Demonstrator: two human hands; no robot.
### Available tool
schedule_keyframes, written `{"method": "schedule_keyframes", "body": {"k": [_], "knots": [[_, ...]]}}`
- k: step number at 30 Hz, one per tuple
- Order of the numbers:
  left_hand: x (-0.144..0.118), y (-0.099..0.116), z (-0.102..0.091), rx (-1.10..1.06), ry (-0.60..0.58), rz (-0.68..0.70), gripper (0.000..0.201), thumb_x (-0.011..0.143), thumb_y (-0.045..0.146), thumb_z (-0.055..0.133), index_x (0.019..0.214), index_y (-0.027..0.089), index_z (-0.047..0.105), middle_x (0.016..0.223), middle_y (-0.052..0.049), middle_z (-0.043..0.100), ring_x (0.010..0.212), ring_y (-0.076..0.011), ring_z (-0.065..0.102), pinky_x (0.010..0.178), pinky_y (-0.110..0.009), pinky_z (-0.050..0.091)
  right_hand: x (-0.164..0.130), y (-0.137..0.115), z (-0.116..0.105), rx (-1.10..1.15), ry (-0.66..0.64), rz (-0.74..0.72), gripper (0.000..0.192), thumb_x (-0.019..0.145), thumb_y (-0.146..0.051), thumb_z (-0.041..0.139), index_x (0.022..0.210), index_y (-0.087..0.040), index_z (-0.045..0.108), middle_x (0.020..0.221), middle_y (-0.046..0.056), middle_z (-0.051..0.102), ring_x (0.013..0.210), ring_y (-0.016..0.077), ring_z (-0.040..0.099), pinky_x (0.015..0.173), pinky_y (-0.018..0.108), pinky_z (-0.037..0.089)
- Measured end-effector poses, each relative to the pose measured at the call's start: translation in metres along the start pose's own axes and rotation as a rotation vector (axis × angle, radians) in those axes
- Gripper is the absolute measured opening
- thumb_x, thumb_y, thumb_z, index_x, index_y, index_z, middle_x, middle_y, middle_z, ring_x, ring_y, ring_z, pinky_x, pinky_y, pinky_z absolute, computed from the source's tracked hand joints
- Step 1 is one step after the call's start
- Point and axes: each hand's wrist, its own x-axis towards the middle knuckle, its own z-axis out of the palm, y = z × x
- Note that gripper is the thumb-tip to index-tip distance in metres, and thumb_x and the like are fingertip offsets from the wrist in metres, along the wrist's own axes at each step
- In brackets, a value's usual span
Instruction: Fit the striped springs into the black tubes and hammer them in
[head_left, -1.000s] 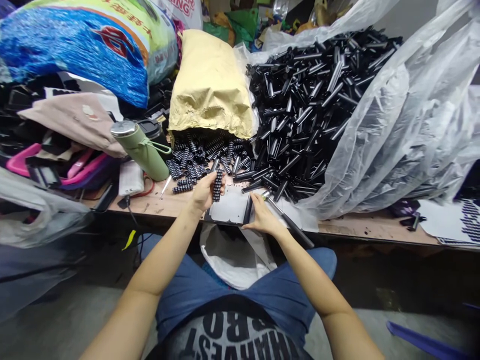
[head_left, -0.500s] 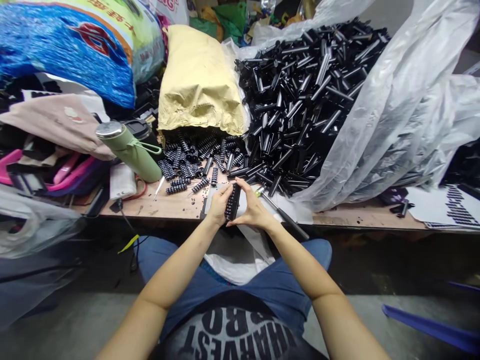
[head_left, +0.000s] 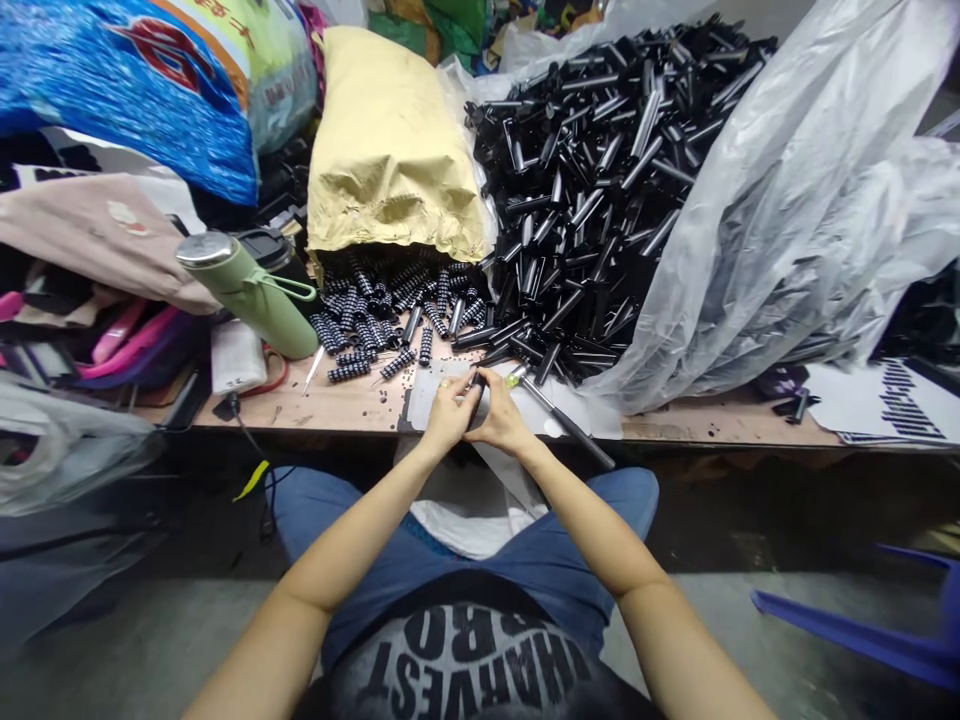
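Wooden bench (head_left: 352,411) — hands (head_left: 450,414) pinching dark piece (head_left: 476,396) — black-handled tool (head_left: 574,430) alongside, black tubes (head_left: 577,205) heaped behind

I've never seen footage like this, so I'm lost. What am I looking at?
No machine: these are a person's bare hands, filmed by a camera worn on the head, looking forward and down. The left hand and right hand are close together near the bench edge, holding a dark piece, mostly hidden. A dark-handled tool lies just right of them. Behind are a heap of black tubes and, left of it, small dotted pieces by a yellow sack. A green bottle is further left.
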Motion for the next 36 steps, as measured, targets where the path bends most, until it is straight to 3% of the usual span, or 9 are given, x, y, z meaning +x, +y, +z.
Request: {"method": "schedule_keyframes", "body": {"k": [3,5,9,12,19,25,29,33,36], "knots": [[-0.005,-0.022,-0.001,0.511,-0.070,0.345,0.044,0.086,0.023,0.055,0.130,0.014,0.056,0.105,-0.014,0.060,0.101,-0.0241,0.057,0.091,-0.041,0.047,-0.015,0.011,-0.001,-0.155,0.002,0.042,0.094,0.067,-0.028,0.072,0.144,-0.013,0.019,0.142,0.021,0.036,0.136,0.0325,0.033,0.111,0.051,0.030],[-0.003,-0.030,-0.006,0.718,-0.192,0.507,0.040,0.091,0.016,0.044,0.130,0.012,0.055,0.103,-0.015,0.061,0.100,-0.0236,0.057,0.089,-0.040,0.047,-0.031,0.020,-0.019,-0.314,0.043,0.138,0.082,0.074,-0.032,0.069,0.141,-0.012,0.027,0.140,0.023,0.039,0.134,0.0345,0.035,0.108,0.054,0.033],[0.004,-0.029,-0.018,0.979,-0.329,0.677,0.040,0.094,0.013,0.036,0.129,0.014,0.054,0.106,-0.016,0.064,0.096,-0.0240,0.058,0.084,-0.040,0.043,-0.061,0.027,-0.067,-0.671,0.067,0.488,0.028,0.091,-0.031,0.048,0.110,-0.010,0.055,0.110,0.022,0.058,0.109,0.0362,0.053,0.088,0.051,0.044],[0.006,-0.022,-0.023,1.072,-0.307,0.679,0.039,0.096,0.015,0.034,0.129,0.018,0.054,0.111,-0.015,0.065,0.097,-0.0248,0.059,0.083,-0.043,0.038,-0.074,0.015,-0.081,-0.626,-0.022,0.549,0.028,0.097,-0.034,0.034,0.098,-0.016,0.055,0.088,0.013,0.063,0.082,0.0276,0.062,0.071,0.037,0.045],[-0.005,-0.023,-0.015,1.124,-0.266,0.617,0.043,0.095,0.013,0.033,0.132,0.019,0.052,0.124,-0.014,0.062,0.109,-0.0266,0.057,0.094,-0.048,0.034,-0.073,-0.020,-0.059,-0.549,-0.156,0.553,0.035,0.100,-0.038,0.026,0.088,-0.020,0.052,0.067,0.005,0.061,0.059,0.0196,0.059,0.056,0.027,0.034],[-0.022,-0.025,0.018,1.188,-0.234,0.616,0.063,0.094,0.040,0.039,0.140,-0.002,0.036,0.146,-0.025,0.037,0.138,-0.0329,0.031,0.112,-0.048,0.021,-0.054,-0.072,-0.068,-0.272,0.133,0.240,0.037,0.100,-0.043,0.022,0.080,-0.022,0.046,0.063,0.001,0.055,0.055,0.0158,0.053,0.054,0.025,0.034],[-0.013,-0.028,0.023,1.189,-0.226,0.559,0.062,0.093,0.041,0.037,0.136,-0.003,0.039,0.138,-0.026,0.047,0.136,-0.0325,0.036,0.112,-0.047,0.024,-0.048,-0.103,-0.069,-0.142,0.154,0.070,0.032,0.100,-0.039,0.028,0.079,-0.023,0.045,0.062,-0.001,0.055,0.051,0.0131,0.050,0.051,0.024,0.034],[0.000,-0.035,0.021,1.152,-0.206,0.582,0.059,0.091,0.037,0.040,0.138,0.001,0.038,0.140,-0.025,0.046,0.136,-0.0338,0.036,0.111,-0.050,0.025,-0.044,-0.095,-0.055,-0.216,0.089,0.077,0.034,0.101,-0.038,0.024,0.083,-0.021,0.048,0.069,0.003,0.061,0.056,0.0145,0.055,0.054,0.025,0.037],[0.007,-0.040,0.023,1.165,-0.195,0.570,0.066,0.090,0.039,0.042,0.141,-0.001,0.032,0.145,-0.027,0.037,0.138,-0.0349,0.031,0.112,-0.050,0.026,-0.037,-0.080,-0.037,-0.436,-0.157,0.210,0.035,0.100,-0.037,0.025,0.091,-0.018,0.053,0.076,0.009,0.066,0.065,0.0191,0.062,0.059,0.027,0.039]]}}
